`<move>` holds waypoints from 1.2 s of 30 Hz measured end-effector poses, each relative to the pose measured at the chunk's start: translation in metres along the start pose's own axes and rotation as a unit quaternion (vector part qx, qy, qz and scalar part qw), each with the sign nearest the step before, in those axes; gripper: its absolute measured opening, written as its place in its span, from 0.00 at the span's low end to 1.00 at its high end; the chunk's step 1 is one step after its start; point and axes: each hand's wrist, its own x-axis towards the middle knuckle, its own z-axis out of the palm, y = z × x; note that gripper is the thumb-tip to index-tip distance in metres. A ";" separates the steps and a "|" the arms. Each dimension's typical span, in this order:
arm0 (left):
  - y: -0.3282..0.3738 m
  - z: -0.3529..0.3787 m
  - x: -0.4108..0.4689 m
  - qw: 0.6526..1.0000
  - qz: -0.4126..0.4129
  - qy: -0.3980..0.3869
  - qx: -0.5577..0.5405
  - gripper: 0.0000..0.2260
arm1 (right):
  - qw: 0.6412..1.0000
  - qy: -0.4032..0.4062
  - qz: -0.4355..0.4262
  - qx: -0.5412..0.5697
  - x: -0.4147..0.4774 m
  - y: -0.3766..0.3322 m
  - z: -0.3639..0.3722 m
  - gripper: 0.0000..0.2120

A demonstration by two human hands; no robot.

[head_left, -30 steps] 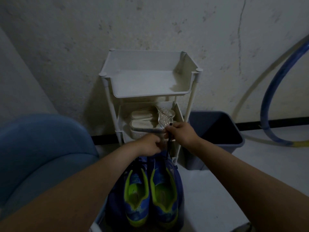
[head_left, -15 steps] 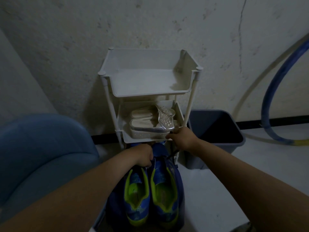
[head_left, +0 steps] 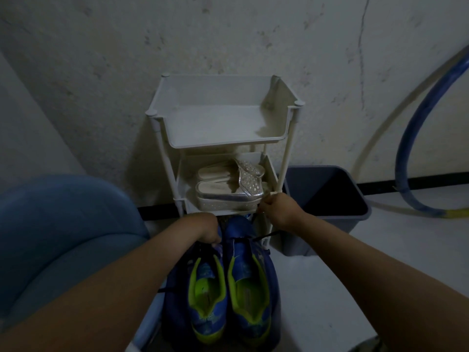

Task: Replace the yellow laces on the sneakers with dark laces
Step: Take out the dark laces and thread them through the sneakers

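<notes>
Two blue sneakers with lime-green linings stand side by side below me, the left sneaker (head_left: 206, 295) and the right sneaker (head_left: 250, 293), toes pointing away. A dark lace (head_left: 265, 235) runs taut from the right sneaker's upper part up to my right hand (head_left: 278, 212), which pinches its end near the rack's lower shelf. My left hand (head_left: 203, 228) rests curled on the toe end of the left sneaker; what its fingers hold is hidden.
A white three-tier rack (head_left: 220, 138) stands against the wall, silver sandals (head_left: 228, 189) on its middle shelf. A dark bin (head_left: 327, 199) sits to its right. A blue hoop (head_left: 411, 158) leans on the wall. A blue cushioned seat (head_left: 55, 237) is at left.
My hands have parted. The left one dropped onto the left sneaker's toe, and the right one drew the dark lace up and to the right, pulling it tight.
</notes>
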 end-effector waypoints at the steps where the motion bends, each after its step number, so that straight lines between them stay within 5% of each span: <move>1: 0.001 -0.002 -0.003 1.000 -0.010 0.011 0.015 0.13 | 1.000 -0.006 -0.009 -0.010 0.000 0.000 0.000 0.11; 7: 0.007 -0.012 -0.017 0.991 -0.014 0.122 0.058 0.16 | 0.993 -0.040 -0.087 0.069 -0.003 -0.014 -0.002 0.12; 10: 0.017 -0.017 -0.013 0.937 0.128 0.272 -0.177 0.22 | 0.984 -0.053 -0.105 0.133 -0.006 -0.023 -0.002 0.14; 13: 0.030 -0.024 -0.020 0.858 0.199 0.238 -0.410 0.17 | 0.974 -0.054 -0.121 0.183 -0.008 -0.027 -0.004 0.15; 15: 0.031 -0.028 -0.023 0.843 0.182 0.216 -0.459 0.12 | 0.969 -0.066 -0.127 0.201 -0.010 -0.028 -0.006 0.13; 20: 0.013 -0.031 -0.019 0.867 0.127 0.207 -0.436 0.23 | 0.972 -0.066 -0.134 0.182 -0.014 -0.028 -0.010 0.12; 24: 0.000 -0.038 -0.031 0.900 0.156 0.206 -0.352 0.15 | 0.974 -0.063 -0.120 0.182 -0.012 -0.027 -0.014 0.11; 27: -0.012 -0.047 -0.041 0.889 0.148 0.215 -0.375 0.13 | 0.980 -0.055 -0.111 0.157 -0.010 -0.024 -0.017 0.10; 36: -0.058 -0.041 -0.045 0.930 0.050 0.226 -0.285 0.15 | 0.992 0.010 -0.017 -0.129 -0.005 -0.004 -0.019 0.12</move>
